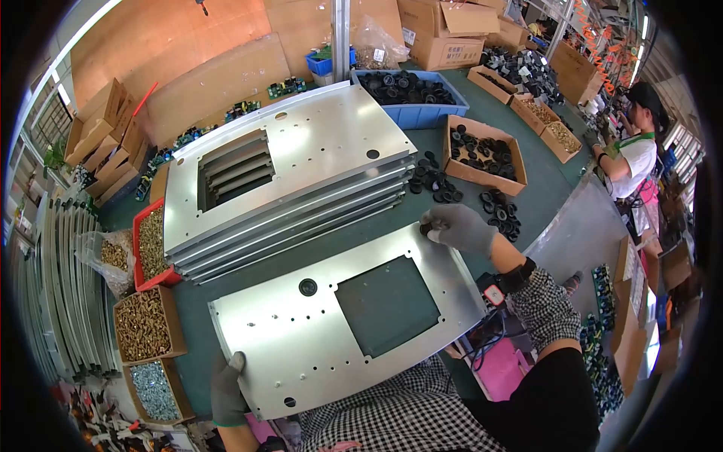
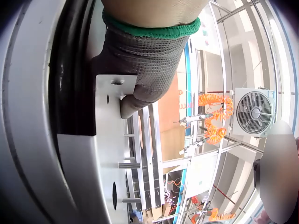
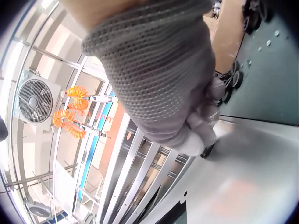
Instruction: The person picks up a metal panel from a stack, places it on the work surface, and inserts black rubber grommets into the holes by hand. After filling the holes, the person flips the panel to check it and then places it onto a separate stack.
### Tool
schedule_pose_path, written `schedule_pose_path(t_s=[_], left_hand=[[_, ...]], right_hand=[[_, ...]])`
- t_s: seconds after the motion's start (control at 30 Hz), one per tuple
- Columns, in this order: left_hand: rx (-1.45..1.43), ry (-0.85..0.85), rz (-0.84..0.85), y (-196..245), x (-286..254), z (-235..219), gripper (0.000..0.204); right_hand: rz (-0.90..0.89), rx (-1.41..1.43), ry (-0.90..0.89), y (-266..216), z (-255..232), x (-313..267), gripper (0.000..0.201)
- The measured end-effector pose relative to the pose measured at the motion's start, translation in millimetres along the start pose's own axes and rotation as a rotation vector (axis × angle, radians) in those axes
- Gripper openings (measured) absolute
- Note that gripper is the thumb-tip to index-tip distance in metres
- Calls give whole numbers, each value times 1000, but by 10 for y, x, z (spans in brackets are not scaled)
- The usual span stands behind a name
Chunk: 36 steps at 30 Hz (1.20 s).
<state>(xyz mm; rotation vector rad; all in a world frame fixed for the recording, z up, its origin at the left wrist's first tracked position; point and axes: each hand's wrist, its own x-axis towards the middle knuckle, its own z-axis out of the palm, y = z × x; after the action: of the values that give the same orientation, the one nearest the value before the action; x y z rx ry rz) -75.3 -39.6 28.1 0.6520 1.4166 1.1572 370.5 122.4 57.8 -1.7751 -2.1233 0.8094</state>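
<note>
A flat silver sheet-metal panel with a square cut-out lies tilted in front of me. My gloved left hand grips its near left corner, the thumb on the top face. In the left wrist view that thumb bends over the panel's edge. At the far right corner, my gloved right hand pinches a small black ring-like grommet against the panel. The right wrist view shows the fingertips right at the metal, mostly hiding the grommet. Another black grommet sits in a hole on the panel's left half.
Behind stands a stack of similar panels. Black grommets fill a blue bin and a cardboard box, with loose grommets beside them. At left are a red bin and boxes of small metal parts. Another person works at right.
</note>
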Motion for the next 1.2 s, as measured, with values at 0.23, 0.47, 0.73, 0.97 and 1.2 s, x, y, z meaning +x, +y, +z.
schedule_pose_path(t_s=[0.23,0.47,0.73,0.97,1.2], left_hand=[[-57,-62,-57,19,-11,-25,59],[-38,-77,-40,9,-2,-68,59],[-13,-30,42,-65,-24,-78,57],[76,-76,35,-33,25,-119,60],[37,-59,21,-62,7,-158,52]], right_hand=[[-171,-445,-38,39,46,93,22],[-96,-646,-253,-177,-48,256,27],[18,223,-151,308,-271,122,46],[109,-69,-22,201,-48,-51,40],[281,-413,143,238,-123,504,37]])
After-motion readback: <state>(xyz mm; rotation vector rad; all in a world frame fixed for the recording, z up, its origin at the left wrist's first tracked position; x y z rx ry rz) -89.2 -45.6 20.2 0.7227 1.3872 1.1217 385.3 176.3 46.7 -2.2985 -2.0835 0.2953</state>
